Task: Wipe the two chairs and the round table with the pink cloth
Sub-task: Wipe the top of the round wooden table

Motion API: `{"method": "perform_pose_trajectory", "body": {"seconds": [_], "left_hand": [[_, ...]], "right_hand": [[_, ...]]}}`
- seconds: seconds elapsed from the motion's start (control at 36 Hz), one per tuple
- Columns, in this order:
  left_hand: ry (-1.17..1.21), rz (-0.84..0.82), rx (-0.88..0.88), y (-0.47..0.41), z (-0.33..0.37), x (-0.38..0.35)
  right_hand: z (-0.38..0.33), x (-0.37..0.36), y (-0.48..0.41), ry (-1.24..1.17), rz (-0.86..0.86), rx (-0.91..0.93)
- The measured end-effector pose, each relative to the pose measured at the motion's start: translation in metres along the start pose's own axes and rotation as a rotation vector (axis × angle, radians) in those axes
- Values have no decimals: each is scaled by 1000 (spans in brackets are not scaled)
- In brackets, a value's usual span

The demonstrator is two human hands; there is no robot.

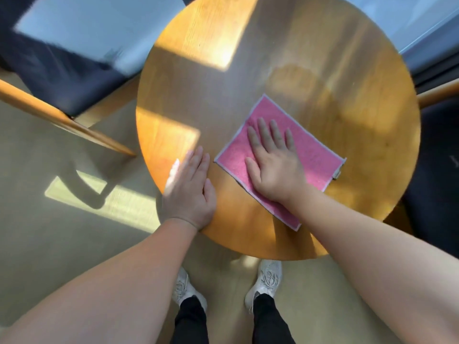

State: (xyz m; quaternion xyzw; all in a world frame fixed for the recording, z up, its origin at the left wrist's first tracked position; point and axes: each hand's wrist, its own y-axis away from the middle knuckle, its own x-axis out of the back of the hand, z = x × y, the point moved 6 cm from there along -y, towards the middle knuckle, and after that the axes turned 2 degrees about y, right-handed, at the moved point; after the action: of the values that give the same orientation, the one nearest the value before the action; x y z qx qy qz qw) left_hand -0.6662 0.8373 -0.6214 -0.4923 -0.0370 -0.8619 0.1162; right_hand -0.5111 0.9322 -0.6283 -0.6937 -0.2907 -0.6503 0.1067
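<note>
The pink cloth (315,155) with a pale hem lies spread flat on the round wooden table (248,78), right of its middle. My right hand (273,165) presses flat on the cloth with straight, spread fingers. My left hand (190,189) rests flat on the bare tabletop near its front left edge, just left of the cloth and not touching it. One chair (62,78) with a dark blue seat and wooden frame stands at the left. A second dark blue chair (437,150) with a wooden rail shows at the right edge.
The beige floor (49,175) lies around the table, with sunlit patches on the left. My feet in white shoes (268,281) stand just in front of the table. A window or glass wall runs along the back.
</note>
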Motion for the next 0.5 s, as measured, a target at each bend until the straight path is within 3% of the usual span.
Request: {"method": "perform_pose_trajectory", "body": {"seconds": [0.42,0.5], "left_hand": [[48,-144,25,0,-1,0],[107,-132,11,-3,-7,3]], "right_hand": [[-48,-40,103,-61,-55,-66],[-39,-37,106,-116,-17,-174]]}}
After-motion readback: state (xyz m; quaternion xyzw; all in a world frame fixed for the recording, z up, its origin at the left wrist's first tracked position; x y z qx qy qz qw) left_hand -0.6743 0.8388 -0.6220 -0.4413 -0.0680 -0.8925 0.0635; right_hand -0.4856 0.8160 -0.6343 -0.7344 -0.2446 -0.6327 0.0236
